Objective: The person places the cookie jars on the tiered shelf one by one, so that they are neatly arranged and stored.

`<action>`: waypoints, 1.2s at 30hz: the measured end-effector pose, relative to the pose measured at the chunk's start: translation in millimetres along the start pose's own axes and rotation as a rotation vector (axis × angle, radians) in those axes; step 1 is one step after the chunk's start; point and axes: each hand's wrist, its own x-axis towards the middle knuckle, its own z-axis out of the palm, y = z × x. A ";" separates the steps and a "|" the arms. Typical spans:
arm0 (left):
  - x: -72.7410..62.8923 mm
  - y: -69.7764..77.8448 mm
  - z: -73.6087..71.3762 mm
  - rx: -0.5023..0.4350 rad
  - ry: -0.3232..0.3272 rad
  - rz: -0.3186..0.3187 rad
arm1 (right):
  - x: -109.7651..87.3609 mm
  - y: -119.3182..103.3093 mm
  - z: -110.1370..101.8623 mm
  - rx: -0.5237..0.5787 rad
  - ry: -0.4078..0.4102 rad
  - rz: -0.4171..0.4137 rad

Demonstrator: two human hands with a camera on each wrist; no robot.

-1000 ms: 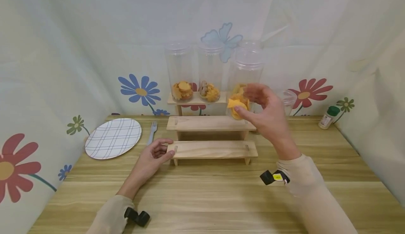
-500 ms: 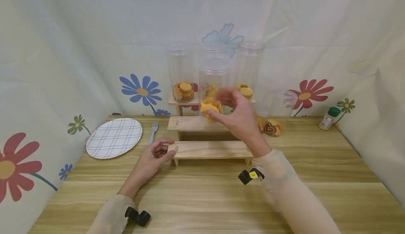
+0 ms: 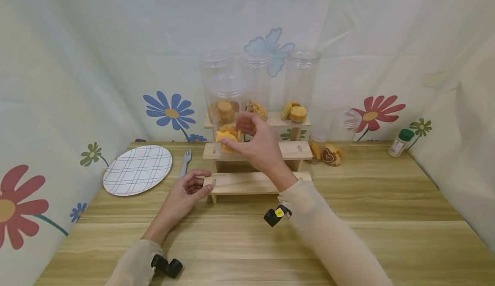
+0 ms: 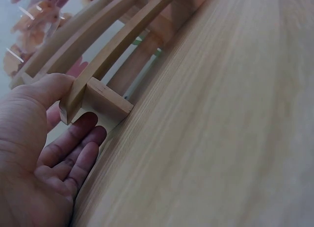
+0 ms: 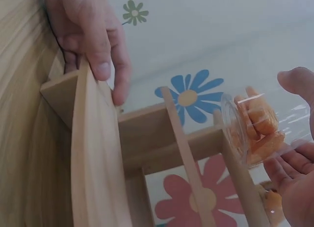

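Note:
My right hand point(image 3: 259, 142) grips a clear lidded jar point(image 3: 228, 89) holding orange-yellow snacks point(image 3: 227, 141). The jar is upright over the left end of the middle tier point(image 3: 290, 150) of a wooden step rack; whether its base touches the wood, I cannot tell. In the right wrist view the jar point(image 5: 262, 124) lies between thumb and fingers. My left hand point(image 3: 188, 191) pinches the left end of the rack's lowest tier point(image 3: 259, 184); the left wrist view shows the thumb on the board point(image 4: 122, 38) and fingers beneath. Behind, tall jars point(image 3: 303, 80) of biscuits stand on the top tier point(image 3: 276, 117).
To the rack's right stand two more clear jars point(image 3: 345, 127) with biscuits. A green-capped shaker point(image 3: 401, 143) is farther right. On the left lie a checked plate point(image 3: 138, 170) and a grey-blue fork point(image 3: 186, 162). A flower-printed curtain point(image 3: 170, 24) hangs close behind the rack.
My right hand has carried the jar leftward, from the rack's right side past the middle to above the middle tier's left end. The left hand has kept its place on the lowest tier.

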 end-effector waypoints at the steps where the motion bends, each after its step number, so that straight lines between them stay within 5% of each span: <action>1: 0.0 -0.1 -0.1 0.000 0.001 0.000 | 0.3 0.7 3.7 0.004 -0.002 0.009; 15: -0.1 1.0 -0.3 -0.007 0.002 0.001 | 2.5 16.8 32.0 -0.071 0.025 0.006; 36: 0.2 1.6 -0.4 -0.014 0.006 -0.003 | 2.2 24.4 41.2 -0.128 0.044 0.059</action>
